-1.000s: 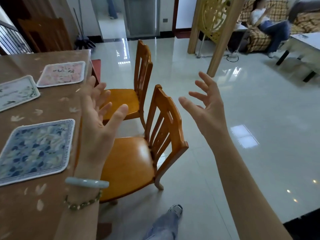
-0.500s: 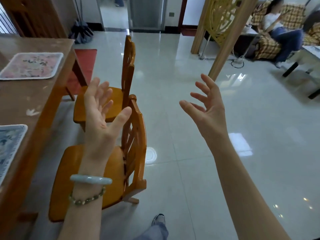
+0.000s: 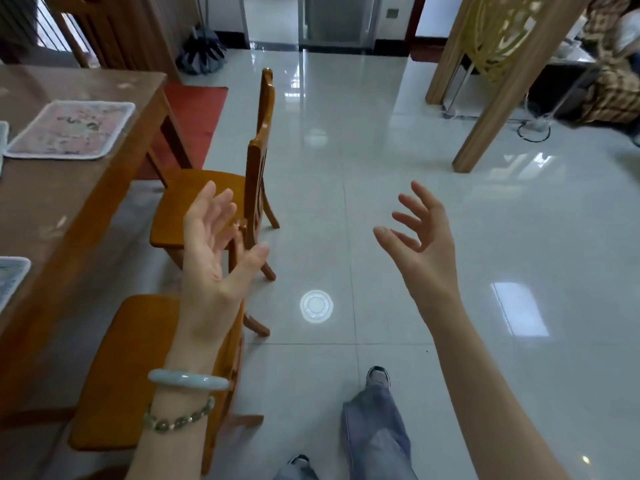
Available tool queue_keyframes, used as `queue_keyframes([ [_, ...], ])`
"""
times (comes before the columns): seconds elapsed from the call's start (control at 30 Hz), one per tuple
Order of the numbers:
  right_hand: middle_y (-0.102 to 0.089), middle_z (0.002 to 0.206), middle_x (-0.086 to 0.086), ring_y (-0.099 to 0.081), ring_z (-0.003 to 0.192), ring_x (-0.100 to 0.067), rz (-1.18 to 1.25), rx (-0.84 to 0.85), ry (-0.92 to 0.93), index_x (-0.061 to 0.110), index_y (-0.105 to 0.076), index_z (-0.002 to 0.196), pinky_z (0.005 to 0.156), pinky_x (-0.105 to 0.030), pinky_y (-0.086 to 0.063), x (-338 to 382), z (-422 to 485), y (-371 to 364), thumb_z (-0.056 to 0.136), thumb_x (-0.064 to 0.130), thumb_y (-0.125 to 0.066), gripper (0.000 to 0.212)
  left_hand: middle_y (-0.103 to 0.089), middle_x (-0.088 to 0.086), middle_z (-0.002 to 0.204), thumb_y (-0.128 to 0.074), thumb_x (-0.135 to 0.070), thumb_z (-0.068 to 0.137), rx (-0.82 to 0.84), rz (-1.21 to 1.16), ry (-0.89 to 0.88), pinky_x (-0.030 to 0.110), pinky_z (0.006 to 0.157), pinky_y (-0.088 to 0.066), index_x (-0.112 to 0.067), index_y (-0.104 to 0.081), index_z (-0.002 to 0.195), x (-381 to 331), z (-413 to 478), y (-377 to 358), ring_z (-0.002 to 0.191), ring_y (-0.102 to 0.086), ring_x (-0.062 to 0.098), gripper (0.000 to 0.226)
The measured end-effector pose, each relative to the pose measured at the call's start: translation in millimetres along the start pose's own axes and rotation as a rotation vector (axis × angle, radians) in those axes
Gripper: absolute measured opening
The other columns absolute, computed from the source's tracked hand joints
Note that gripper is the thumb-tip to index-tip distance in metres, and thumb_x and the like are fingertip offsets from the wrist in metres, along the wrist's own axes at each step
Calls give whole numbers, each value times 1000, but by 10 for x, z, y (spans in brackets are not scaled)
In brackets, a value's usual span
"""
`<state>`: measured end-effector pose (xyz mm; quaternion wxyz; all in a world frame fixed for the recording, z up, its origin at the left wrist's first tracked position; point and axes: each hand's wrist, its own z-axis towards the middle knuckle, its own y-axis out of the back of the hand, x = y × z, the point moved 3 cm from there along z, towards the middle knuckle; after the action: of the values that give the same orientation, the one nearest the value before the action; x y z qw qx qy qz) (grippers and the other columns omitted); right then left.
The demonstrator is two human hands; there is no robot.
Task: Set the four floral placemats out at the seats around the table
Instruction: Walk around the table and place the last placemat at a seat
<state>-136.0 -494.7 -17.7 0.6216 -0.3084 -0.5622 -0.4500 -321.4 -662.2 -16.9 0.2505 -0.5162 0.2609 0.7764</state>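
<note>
- Left hand (image 3: 211, 251) is raised, fingers spread, holding nothing.
- Right hand (image 3: 424, 247) is the same, over the floor (image 3: 450, 140).
- Pink placemat (image 3: 71, 129) lies on the table (image 3: 62, 202).

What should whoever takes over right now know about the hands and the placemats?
Left hand: open, empty, raised beside the table.
Right hand: open, empty, over the floor.
Pink placemat lies flat on the table by the far chair. The edge of a second placemat shows by the near chair.
Left to do: the other mats are out of frame, so check all four seats.
</note>
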Motion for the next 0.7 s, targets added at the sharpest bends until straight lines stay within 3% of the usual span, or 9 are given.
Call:
queue_keyframes([
  [0.4, -54, 125, 17, -56, 113, -1, 40, 159, -52, 33, -43, 135, 97, -31, -50, -658, 1990, 835, 81, 15, -73, 65, -43, -14, 145, -69, -29, 81, -182, 30, 88, 29, 112, -34, -27, -28, 147, 244, 1037, -1660, 136, -39, 7, 77],
  [0.7, -53, 128, 15, -55, 113, 0, 41, 233, -51, 34, -44, 134, 95, -27, -50, -1040, 3335, 808, 82, 16, -73, 63, -42, -12, 144, -68, -22, 82, -286, 83, 129, 20, 108, -35, -34, -29, 144, 637, 2031, -2118, 134, -40, 3, 74],
])
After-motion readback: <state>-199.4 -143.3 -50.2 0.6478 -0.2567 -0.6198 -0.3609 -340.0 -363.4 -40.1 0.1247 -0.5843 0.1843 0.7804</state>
